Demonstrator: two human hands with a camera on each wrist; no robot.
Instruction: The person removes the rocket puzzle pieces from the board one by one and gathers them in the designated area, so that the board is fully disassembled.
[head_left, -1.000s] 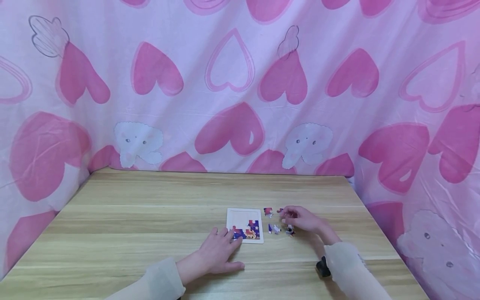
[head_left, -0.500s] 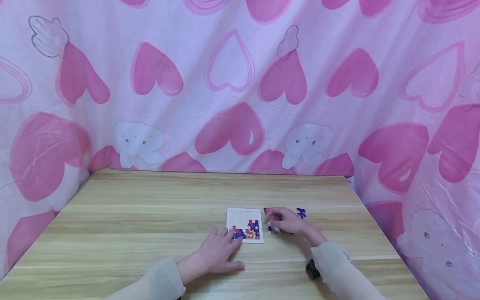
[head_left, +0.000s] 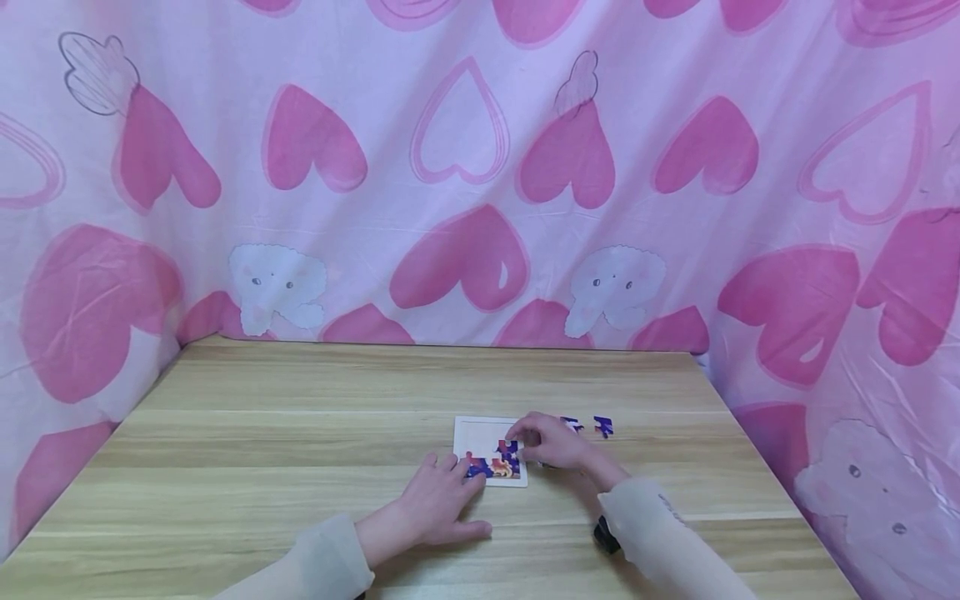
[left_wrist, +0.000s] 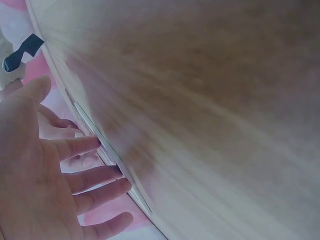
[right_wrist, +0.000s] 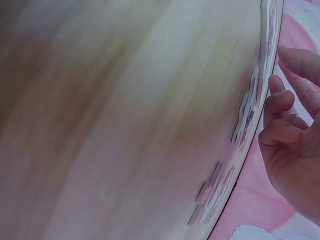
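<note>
A white-framed puzzle tray lies on the table, with joined blue, red and orange pieces along its bottom and right side. My left hand rests flat at its lower left corner, fingertips on the frame; the left wrist view shows the fingers spread at the tray's edge. Bent fingers of my right hand hover over the tray's right side. In the right wrist view that hand has several fingers curled, and whether a piece is pinched cannot be told.
Loose puzzle pieces lie right of the tray, some hidden under my right hand. The right wrist view shows two groups of pieces along the table. A pink heart-patterned cloth hangs behind the table's far edge.
My right hand has moved left, from above the loose pieces to the tray's right side, uncovering the two upper right pieces. The left hand has stayed in place.
</note>
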